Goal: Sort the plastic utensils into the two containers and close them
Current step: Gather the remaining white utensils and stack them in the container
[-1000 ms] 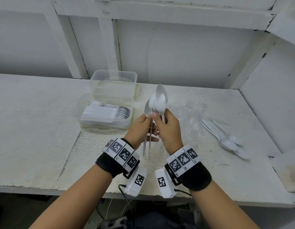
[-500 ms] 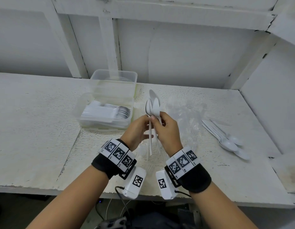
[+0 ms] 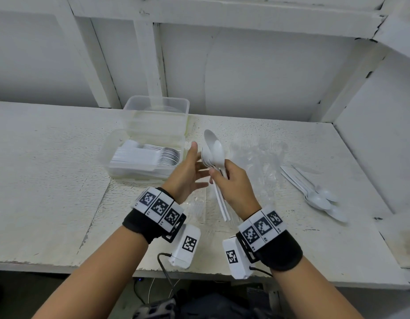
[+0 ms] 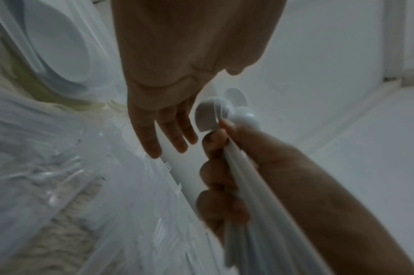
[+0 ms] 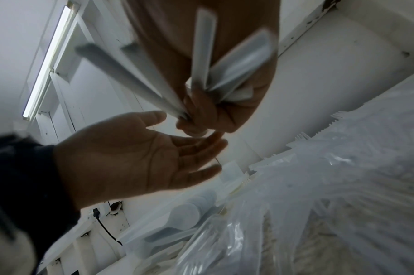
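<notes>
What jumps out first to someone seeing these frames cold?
The right hand gripping a bundle of white spoons, bowls up, mid-frame above the table, with the left hand open beside it. Then the clear container of stacked spoons just left of the hands, and loose spoons lying on the table to the right.

The spoons (image 3: 213,150) in the right hand (image 3: 236,187) are white, as are the loose spoons (image 3: 314,194) on the worn white table (image 3: 50,171). The container (image 3: 151,143) is clear. Both wristbands (image 3: 153,215) are black, carrying black-and-white square markers.
</notes>
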`<action>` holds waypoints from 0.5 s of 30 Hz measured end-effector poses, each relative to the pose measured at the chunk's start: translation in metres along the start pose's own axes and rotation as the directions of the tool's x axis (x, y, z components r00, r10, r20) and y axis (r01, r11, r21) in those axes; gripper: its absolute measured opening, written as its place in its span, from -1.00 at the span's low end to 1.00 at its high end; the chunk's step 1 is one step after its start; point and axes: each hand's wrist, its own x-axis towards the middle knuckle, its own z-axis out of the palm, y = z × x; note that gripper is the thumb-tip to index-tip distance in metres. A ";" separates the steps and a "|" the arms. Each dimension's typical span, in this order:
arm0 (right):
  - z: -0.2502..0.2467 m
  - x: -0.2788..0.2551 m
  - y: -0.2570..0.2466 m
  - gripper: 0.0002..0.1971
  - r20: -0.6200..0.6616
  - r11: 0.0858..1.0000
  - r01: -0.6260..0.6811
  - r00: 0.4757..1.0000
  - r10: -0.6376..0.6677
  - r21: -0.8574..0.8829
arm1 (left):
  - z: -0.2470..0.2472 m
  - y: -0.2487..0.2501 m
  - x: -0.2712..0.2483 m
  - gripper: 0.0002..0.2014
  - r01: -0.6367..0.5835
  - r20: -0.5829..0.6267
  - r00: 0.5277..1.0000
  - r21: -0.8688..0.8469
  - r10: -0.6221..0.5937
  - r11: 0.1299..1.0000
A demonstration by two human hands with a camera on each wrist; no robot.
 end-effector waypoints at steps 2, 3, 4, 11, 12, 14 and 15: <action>0.002 -0.002 0.000 -0.95 0.035 1.000 -0.009 0.999 0.009 0.011 | 0.002 0.005 0.002 -0.56 -0.029 -0.034 0.999 -0.095 0.026 0.995; 0.003 -0.003 0.000 -0.94 0.047 1.000 -0.016 0.999 0.016 0.009 | 0.003 0.006 0.003 -0.64 -0.041 -0.046 0.998 -0.115 0.036 0.993; 0.005 -0.004 0.000 -0.93 0.054 1.000 -0.029 0.998 0.028 0.005 | 0.005 0.006 0.003 -0.70 -0.056 -0.058 0.997 -0.115 0.049 0.992; 0.002 -0.004 -0.004 -0.85 0.051 0.992 -0.118 0.992 0.116 0.033 | 0.011 0.002 0.007 -0.73 -0.127 -0.165 0.981 -0.168 0.099 0.978; 0.001 -0.005 -0.005 -0.83 0.045 0.991 -0.126 0.991 0.124 0.045 | 0.011 0.002 0.007 -0.72 -0.129 -0.196 0.977 -0.206 0.089 0.970; -0.001 -0.005 -0.006 -0.81 0.024 0.988 -0.141 0.990 0.139 0.058 | 0.012 0.003 0.009 -0.74 -0.140 -0.236 0.969 -0.275 0.074 0.951; -0.002 -0.004 -0.006 -0.82 0.006 0.989 -0.139 0.990 0.139 0.048 | 0.011 0.003 0.010 -0.76 -0.145 -0.252 0.965 -0.295 0.069 0.944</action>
